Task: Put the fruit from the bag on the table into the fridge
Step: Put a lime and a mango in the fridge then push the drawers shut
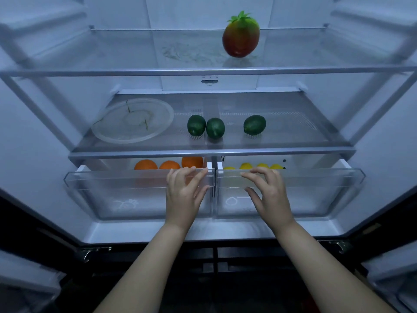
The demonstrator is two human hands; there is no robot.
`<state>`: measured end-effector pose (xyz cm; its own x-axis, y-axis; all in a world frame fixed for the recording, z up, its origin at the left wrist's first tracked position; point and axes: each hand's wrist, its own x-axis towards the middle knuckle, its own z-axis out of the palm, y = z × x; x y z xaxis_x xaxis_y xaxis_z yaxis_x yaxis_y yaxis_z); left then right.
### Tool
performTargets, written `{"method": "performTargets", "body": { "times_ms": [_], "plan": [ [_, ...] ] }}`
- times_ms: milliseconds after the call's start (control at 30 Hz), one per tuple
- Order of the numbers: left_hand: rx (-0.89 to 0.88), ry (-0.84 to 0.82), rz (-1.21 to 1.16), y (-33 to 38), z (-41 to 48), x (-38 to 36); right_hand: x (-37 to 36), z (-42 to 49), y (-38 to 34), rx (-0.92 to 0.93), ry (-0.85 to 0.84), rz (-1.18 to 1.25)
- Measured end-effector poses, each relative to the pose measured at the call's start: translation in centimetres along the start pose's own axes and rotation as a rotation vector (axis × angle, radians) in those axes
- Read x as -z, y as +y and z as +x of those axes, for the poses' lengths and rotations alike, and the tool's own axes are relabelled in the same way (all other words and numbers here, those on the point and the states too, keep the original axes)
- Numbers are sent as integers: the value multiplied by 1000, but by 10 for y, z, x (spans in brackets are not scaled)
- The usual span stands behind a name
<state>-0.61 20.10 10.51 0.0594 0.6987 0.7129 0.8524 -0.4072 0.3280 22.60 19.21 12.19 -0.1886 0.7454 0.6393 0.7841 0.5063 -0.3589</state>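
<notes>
fridge (225, 229): doors wide open, pretty dim in there
top shelf (112, 48): one red-and-yellow fruit (240, 37) with a green leafy top, over to the right
middle shelf (293, 132): clear plate (133, 119) on the left, then three green fruits (215, 128), two touching and one off to the right
left drawer (117, 193): pulled out a bit, oranges (169, 164) in the back
right drawer (320, 193): same deal, with lemons (246, 165) inside
left hand (182, 195): fingertips up at the left drawer's top rim, thumb spread away lower down, loose, not clamping anything
right hand (268, 195): mirrors it on the right drawer's rim, fingers and thumb apart; honestly can't tell if it's actually touching
</notes>
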Motion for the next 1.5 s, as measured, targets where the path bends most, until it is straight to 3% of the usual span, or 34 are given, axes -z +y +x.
{"method": "performTargets", "body": {
  "times_ms": [400, 600, 867, 1500],
  "plan": [
    [-3, -58, -15, -12, 15, -10, -15, 20, 6, -59, 0, -33],
    [-109, -140, 159, -10, 2, -4, -17, 8, -5, -85, -14, -125],
    [40, -213, 176, -9, -29, 3, -32, -25, -22, -192, -27, -170],
    [23, -243, 190, -20, -12, -7, -41, -7, -18, -249, -163, -238]
  ]
}}
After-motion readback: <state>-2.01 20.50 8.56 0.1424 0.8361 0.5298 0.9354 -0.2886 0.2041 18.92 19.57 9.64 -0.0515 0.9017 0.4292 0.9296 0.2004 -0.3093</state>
